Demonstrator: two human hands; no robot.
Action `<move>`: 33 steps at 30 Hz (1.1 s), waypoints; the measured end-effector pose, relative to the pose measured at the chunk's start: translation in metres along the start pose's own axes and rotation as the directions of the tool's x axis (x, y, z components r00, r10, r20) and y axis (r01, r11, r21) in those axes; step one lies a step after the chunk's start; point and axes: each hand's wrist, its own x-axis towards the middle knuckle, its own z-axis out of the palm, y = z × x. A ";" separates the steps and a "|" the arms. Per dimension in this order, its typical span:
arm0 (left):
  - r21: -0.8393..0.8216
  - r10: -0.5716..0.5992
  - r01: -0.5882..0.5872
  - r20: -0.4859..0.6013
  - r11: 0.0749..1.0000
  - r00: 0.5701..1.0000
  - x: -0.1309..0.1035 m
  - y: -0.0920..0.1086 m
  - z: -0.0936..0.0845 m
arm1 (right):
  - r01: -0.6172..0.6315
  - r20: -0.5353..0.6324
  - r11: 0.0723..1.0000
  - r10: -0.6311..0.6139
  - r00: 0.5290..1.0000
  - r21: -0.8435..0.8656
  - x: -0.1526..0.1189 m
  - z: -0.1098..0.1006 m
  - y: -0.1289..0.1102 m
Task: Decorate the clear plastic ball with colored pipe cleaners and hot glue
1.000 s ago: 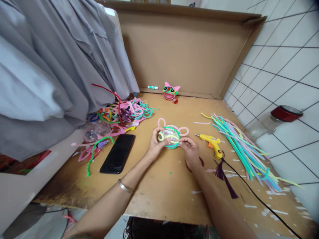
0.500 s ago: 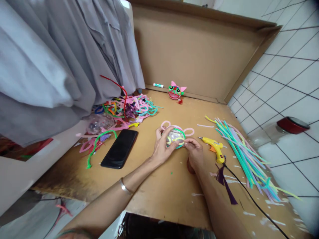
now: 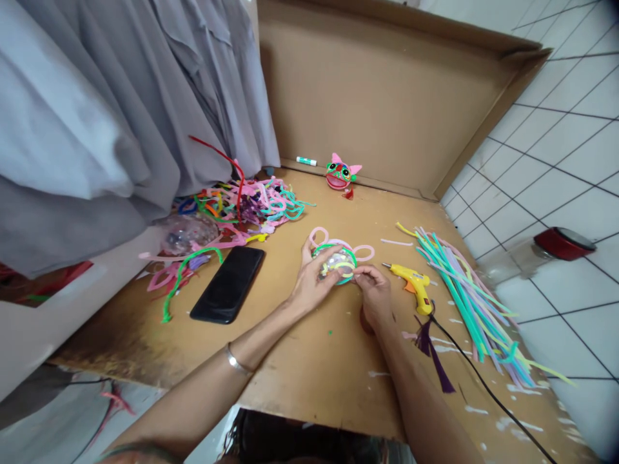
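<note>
My left hand (image 3: 314,274) is wrapped round a small clear round craft piece (image 3: 337,259), its thumb on the near side. Green pipe cleaner edges the piece, two pink loops stick out at its top like ears, and a pale yellow loop lies across its front. At the right edge of the piece my right hand (image 3: 374,290) is closed in a pinch; what sits between its fingertips is too small to make out. A reddish-brown object (image 3: 366,320) lies partly hidden under the right hand.
Right of my hands lie a yellow glue gun (image 3: 413,283), a purple tassel (image 3: 435,354) and a bundle of pipe cleaners (image 3: 469,296). To the left are a black phone (image 3: 228,285) and a tangled pipe-cleaner pile (image 3: 261,200). A finished-looking animal head (image 3: 340,173) stands by the cardboard wall (image 3: 387,96).
The view has shifted slightly. Both hands stay at the craft piece, which is turned a little, and the yellow loop on its front appears more raised.
</note>
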 end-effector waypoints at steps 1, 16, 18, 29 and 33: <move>-0.006 -0.002 0.002 -0.010 1.000 1.000 0.000 -0.001 0.001 | 0.006 0.000 1.000 -0.006 1.000 -0.007 0.000 0.000 0.001; -0.049 -0.004 0.000 -0.079 0.999 0.997 -0.001 -0.007 0.002 | -0.015 -0.038 0.999 0.016 0.999 0.041 0.001 0.002 0.005; -0.039 -0.003 0.000 -0.075 0.999 0.997 -0.001 -0.008 0.003 | -0.014 -0.038 0.999 0.016 0.999 0.044 0.002 0.001 0.006; -0.077 -0.017 0.009 -0.104 0.997 0.994 0.000 -0.010 0.003 | 0.004 -0.043 0.998 -0.001 0.999 0.068 0.001 0.002 0.008; -0.118 -0.031 0.015 -0.136 0.993 0.990 0.000 -0.007 0.003 | 0.011 -0.038 0.998 -0.008 0.999 0.061 0.002 0.003 0.008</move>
